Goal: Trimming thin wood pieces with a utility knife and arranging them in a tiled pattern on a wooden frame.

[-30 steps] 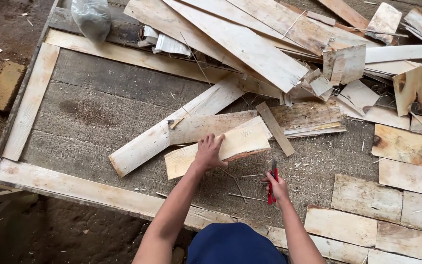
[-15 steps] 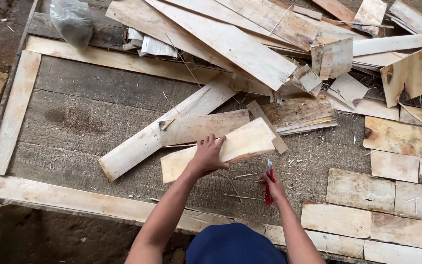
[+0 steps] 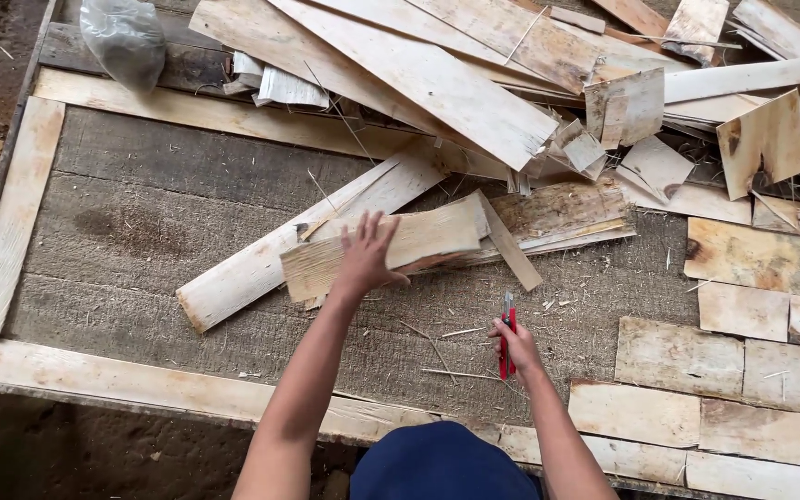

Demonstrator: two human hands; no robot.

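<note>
My left hand (image 3: pixel 366 255) lies flat with fingers spread on a pale veneer piece (image 3: pixel 437 236) in the middle of the table, pressing it down. That piece rests across a long pale strip (image 3: pixel 261 264) that runs diagonally. My right hand (image 3: pixel 517 344) holds a red utility knife (image 3: pixel 507 333) upright, blade end up, just above the grey surface and to the right of the veneer piece. The knife does not touch the wood.
A pale wooden frame (image 3: pixel 16 213) borders the grey work surface (image 3: pixel 141 222). A loose heap of veneer sheets (image 3: pixel 474 83) fills the far side. Laid veneer patches (image 3: pixel 743 361) cover the right part. A grey plastic bag (image 3: pixel 125 39) sits at the far left corner.
My left hand has slid the veneer piece a little away from me and spread its fingers on it. My right hand with the knife stayed almost in place.
</note>
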